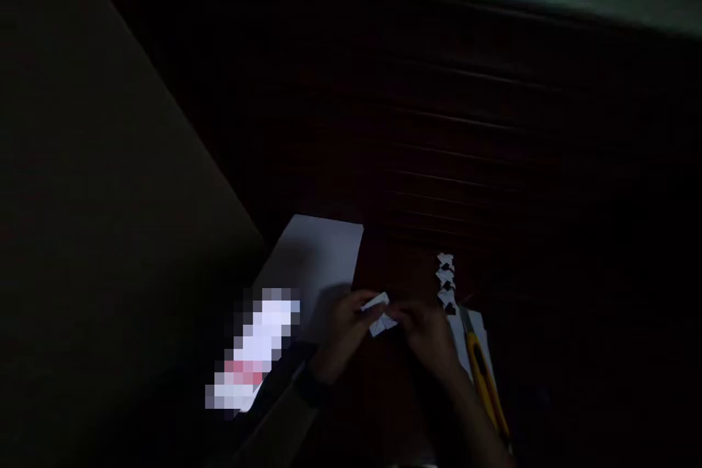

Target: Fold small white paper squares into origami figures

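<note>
A small folded piece of white paper (pixel 378 316) is held between both hands near the lower middle of the head view. My left hand (pixel 348 325) pinches its left side, with a dark band at the wrist. On the right edge of the paper, the fingertips of my right hand (pixel 431 333) are closed. The creases look like several flaps, but dim light hides the finer folds. To the right of my right hand stand several small folded paper pieces (pixel 446 281) in a row.
A yellow-handled cutter (pixel 485 387) lies on white paper (pixel 461 340) at the right. White sheets (pixel 323 248) rest at the left, beside a bright, pixelated screen-like object (pixel 257 347). The dark wooden surface (pixel 384 395) has a pale wall (pixel 110 197) along its left.
</note>
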The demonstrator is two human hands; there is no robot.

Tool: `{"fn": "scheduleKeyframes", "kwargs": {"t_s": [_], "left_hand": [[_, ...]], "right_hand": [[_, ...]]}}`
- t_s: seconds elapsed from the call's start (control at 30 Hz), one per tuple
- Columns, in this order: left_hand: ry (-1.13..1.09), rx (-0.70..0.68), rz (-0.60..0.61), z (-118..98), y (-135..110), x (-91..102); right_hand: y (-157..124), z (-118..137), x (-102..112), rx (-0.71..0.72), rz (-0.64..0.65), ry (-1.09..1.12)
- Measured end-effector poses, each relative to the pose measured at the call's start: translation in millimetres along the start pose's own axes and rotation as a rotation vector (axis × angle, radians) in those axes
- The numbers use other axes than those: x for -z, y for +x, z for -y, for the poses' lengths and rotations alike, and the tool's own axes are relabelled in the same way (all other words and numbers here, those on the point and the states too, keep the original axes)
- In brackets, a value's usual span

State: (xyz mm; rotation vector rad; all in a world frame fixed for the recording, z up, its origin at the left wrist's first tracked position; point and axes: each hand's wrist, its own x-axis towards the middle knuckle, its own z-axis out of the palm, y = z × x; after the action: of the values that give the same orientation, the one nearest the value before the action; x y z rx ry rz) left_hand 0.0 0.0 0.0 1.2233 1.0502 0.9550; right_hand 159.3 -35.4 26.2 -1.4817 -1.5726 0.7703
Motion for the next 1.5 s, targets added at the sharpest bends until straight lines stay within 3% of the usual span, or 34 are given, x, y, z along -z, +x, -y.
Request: {"fn": "scheduleKeyframes", "kwargs": {"t_s": [0.27, 0.43, 0.63, 1.0, 1.5], "left_hand": [[0.016, -0.005, -0.010, -4, -3, -2.9], [0.093, -0.139, -0.015, -11, -6, -5.1], [0.216, -0.170, 0.118, -19, -14, -6.3], [0.347, -0.111, -0.038, -5, -9, -10.0], [0.385, -0.282, -0.094, -10, -12, -11.7]], "right_hand": [[1, 0, -1, -0.212, -0.018, 0.102], [2, -3, 0, -0.269, -0.071, 0.113], [3, -4, 1, -0.280, -0.089, 0.163], [3, -5, 1, -0.297, -0.087, 0.232], [-2, 2, -5, -0.306, -0.144, 0.250]]}}
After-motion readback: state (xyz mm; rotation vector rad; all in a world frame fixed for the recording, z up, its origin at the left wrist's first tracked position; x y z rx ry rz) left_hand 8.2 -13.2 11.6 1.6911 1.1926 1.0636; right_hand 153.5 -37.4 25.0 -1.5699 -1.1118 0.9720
